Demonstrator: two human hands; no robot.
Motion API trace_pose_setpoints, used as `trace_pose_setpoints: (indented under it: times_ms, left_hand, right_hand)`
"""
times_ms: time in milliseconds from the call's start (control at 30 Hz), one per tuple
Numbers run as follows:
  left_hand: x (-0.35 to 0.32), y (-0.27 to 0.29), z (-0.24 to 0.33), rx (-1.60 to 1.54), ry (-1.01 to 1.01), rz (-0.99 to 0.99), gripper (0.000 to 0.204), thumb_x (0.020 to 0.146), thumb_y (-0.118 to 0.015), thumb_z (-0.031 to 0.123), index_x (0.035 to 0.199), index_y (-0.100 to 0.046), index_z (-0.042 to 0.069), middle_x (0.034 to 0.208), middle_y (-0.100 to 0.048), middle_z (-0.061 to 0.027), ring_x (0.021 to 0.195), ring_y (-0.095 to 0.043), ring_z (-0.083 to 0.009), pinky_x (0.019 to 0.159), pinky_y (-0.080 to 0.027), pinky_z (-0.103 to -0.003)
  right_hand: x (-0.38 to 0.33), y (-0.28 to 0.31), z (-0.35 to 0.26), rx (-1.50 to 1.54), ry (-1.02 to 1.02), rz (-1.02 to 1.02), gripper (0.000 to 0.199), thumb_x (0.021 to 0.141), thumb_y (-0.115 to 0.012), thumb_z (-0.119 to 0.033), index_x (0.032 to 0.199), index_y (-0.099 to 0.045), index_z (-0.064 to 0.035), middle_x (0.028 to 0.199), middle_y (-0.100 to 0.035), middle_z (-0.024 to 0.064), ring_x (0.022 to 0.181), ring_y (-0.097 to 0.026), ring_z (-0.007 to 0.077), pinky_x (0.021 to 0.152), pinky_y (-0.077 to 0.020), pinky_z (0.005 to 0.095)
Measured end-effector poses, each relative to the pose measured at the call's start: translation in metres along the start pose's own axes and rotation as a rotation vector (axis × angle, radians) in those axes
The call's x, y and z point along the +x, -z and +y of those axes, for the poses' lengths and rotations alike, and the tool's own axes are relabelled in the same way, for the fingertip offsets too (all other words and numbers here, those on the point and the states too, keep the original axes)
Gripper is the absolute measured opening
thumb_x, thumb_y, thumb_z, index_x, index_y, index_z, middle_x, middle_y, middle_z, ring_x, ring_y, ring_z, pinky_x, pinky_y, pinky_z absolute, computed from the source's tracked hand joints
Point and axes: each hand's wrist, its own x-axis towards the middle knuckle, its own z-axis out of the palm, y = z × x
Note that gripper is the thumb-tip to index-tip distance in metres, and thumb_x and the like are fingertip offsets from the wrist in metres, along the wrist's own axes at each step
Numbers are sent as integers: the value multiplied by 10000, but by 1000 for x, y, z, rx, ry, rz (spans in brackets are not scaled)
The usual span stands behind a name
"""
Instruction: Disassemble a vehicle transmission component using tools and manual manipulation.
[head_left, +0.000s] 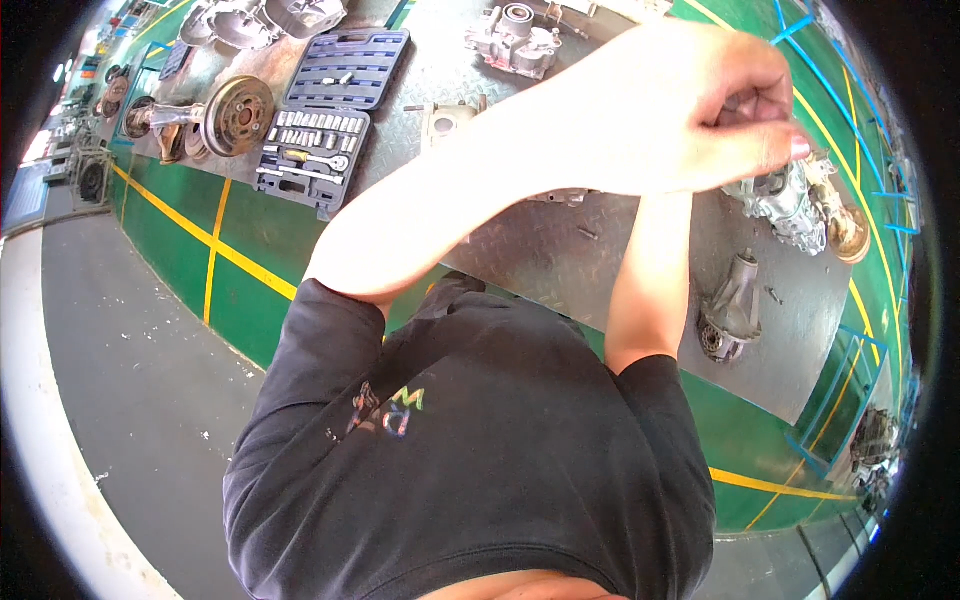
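Green-painted workshop floor with yellow lines surrounds a steel checker-plate bench (560,260) strewn with cast-metal drivetrain parts. Both forearms come up over a black T-shirt and meet at the upper right, above a grey cast gearbox housing (790,205) that lies at the bench's right side with a brass-coloured round fitting at its outer end. The left hand (690,110) lies across on top, fingers curled in tight as if pinching something small at its fingertips (790,145); whether anything is actually gripped there I cannot tell. The right hand is hidden under the left; only its forearm (650,270) shows, so its fingers cannot be judged. By the look of it, the work in hand is fine finger work on the top of that housing, turning or seating a small fastener or fitting. Any further move would call for steady fingertips right at the casting. Nearer the body lies a cone-shaped cast housing (732,310), with a loose bolt (586,233) on bare plate. To the far left sit an open blue socket set case (325,125) and a brake drum on a shaft (235,115).
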Motion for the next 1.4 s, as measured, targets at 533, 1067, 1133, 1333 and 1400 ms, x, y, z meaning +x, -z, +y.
trace_pose_setpoints:
  times_ms: [533, 1067, 1133, 1333, 1400]
  left_hand:
    - [-93, 157, 74, -668, 128, 473, 386, 977, -532, 306, 643, -388, 178, 493, -280, 97, 414, -238, -59, 439, -228, -250]
    - [-259, 159, 200, 9, 25, 985, 438, 1006, -551, 366, 676, -339, 170, 510, -220, 70, 445, -147, -76, 438, -156, -257]
    - [-266, 163, 195, 35, 41, 1009, 441, 1016, -531, 373, 677, -338, 167, 506, -214, 69, 442, -134, -77, 425, -143, -258]
    - [-285, 190, 170, -100, 55, 1014, 406, 1034, -486, 376, 710, -416, 140, 505, -230, 62, 429, -153, -81, 399, -164, -259]
    - [-291, 201, 161, -224, 46, 989, 401, 1037, -476, 374, 717, -428, 138, 504, -235, 60, 428, -158, -81, 395, -170, -259]
  right_hand:
    - [-197, 163, 74, -1386, -749, -392, 524, 783, -739, -258, 1248, -608, -56, 1258, -601, 199, 1154, -583, 371, 993, -471, 425]
    - [-223, 64, 110, -1060, -356, -191, 216, 877, -663, -144, 1050, -695, -18, 936, -682, 191, 838, -676, 344, 739, -540, 389]
    - [-219, 54, 109, -1104, -276, -259, 217, 900, -634, -156, 1060, -690, -21, 972, -681, 173, 861, -675, 345, 767, -544, 397]
    - [-224, 42, 116, -1145, -241, -262, 228, 931, -604, -169, 1081, -683, -16, 1039, -671, 190, 930, -663, 376, 828, -539, 414]
    - [-225, 38, 118, -1166, -185, -239, 229, 936, -602, -173, 1077, -683, -12, 1033, -671, 194, 930, -662, 379, 828, -538, 416]
